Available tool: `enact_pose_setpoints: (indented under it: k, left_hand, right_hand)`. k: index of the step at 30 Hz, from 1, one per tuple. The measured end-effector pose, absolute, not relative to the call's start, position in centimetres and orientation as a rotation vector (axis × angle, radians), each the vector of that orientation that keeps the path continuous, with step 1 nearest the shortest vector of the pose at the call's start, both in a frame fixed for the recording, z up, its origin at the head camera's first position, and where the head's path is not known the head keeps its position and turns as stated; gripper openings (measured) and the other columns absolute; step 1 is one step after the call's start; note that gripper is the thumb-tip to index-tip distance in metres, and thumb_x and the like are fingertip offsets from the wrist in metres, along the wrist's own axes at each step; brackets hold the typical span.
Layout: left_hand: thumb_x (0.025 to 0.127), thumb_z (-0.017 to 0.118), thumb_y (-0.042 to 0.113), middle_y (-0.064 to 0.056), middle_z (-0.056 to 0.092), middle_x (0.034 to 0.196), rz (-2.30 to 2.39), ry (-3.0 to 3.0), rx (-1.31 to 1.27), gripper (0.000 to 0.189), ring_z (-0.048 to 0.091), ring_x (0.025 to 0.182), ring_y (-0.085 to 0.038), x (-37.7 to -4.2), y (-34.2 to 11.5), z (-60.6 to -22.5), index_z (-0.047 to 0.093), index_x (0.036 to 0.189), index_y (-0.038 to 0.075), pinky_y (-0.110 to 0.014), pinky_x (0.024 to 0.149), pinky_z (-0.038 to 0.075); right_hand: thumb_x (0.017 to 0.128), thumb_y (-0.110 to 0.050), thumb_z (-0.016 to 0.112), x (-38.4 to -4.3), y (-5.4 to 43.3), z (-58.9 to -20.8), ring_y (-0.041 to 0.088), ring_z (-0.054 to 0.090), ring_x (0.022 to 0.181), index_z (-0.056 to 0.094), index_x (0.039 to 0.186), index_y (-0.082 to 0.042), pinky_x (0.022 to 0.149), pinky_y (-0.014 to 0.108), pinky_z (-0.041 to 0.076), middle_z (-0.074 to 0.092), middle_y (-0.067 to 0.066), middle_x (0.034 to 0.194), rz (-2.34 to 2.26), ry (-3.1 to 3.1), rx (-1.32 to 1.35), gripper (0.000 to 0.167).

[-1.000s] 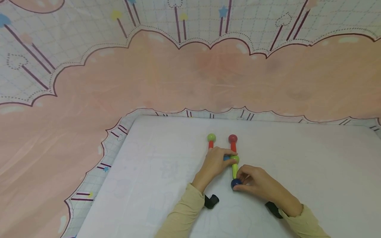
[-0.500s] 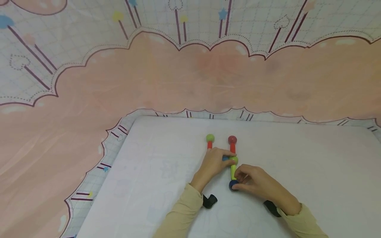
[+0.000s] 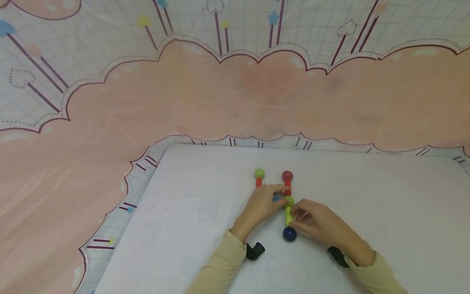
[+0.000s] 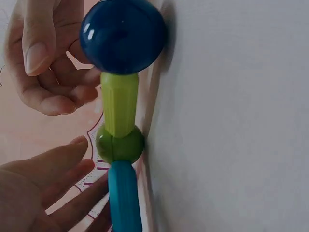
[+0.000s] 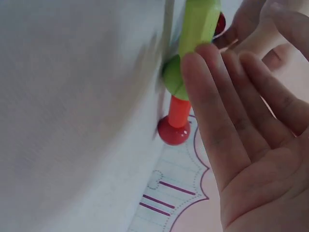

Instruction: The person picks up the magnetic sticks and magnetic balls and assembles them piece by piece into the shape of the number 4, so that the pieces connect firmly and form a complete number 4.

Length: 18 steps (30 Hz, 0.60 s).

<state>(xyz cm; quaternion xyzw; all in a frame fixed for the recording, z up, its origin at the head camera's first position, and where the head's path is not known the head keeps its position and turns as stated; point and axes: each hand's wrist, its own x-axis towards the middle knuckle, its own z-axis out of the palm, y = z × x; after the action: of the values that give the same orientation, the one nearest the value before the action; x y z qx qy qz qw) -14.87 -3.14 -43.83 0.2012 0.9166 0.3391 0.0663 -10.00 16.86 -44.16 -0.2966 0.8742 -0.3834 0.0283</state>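
Observation:
Magnetic-looking balls and rods lie joined on a white tabletop. A dark blue ball ends a yellow-green rod, which meets a green ball. Beyond that come a red rod and a red ball. A blue rod runs sideways from the green ball. My left hand hovers around the green ball, its thumb slightly apart in the left wrist view. My right hand has loosely extended fingers beside the yellow-green rod; whether they touch it I cannot tell.
Another green ball with a red rod shows past my left hand, which hides its lower end. Black wrist pieces sit under both wrists. Patterned pink cloth lies beyond the table's far edge.
My right hand has let go of the dark blue ball and moved slightly up beside the yellow-green rod. The joined pieces sit slightly lower in the head view; the left hand has loosened slightly.

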Motion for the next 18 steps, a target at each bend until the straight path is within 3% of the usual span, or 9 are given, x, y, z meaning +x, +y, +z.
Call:
enact_pose_setpoints:
  k: [8,14,18]
  left_hand:
    - [0.091,0.073,0.033,0.007,0.068,0.125,1.011,2.876,0.694,0.034,0.061,0.118,-0.012,-14.2,-4.8,-42.0,0.069,0.122,0.021,-0.031,0.099,0.050]
    - [0.088,0.076,0.036,0.007,0.066,0.127,0.950,2.990,0.847,0.042,0.060,0.117,-0.014,-13.6,-6.7,-41.1,0.066,0.125,0.020,-0.037,0.102,0.047]
    - [0.085,0.078,0.041,0.002,0.062,0.134,0.921,3.048,0.825,0.051,0.055,0.125,-0.017,-13.0,-7.9,-41.0,0.064,0.129,0.020,-0.043,0.106,0.043]
  right_hand:
    - [0.083,-0.017,0.082,-10.3,16.9,-43.2,0.019,0.062,0.103,0.062,0.117,-0.011,0.084,0.033,0.057,0.061,0.000,0.118,-1.137,2.862,-0.883,0.040]
    - [0.081,-0.019,0.083,-9.9,17.3,-42.4,0.021,0.055,0.117,0.061,0.121,-0.011,0.091,0.044,0.054,0.055,0.002,0.131,-1.063,3.020,-0.852,0.046]
    - [0.080,-0.020,0.084,-9.7,17.5,-42.2,0.024,0.046,0.127,0.059,0.123,-0.010,0.098,0.050,0.049,0.051,0.005,0.137,-1.048,3.077,-0.824,0.050]
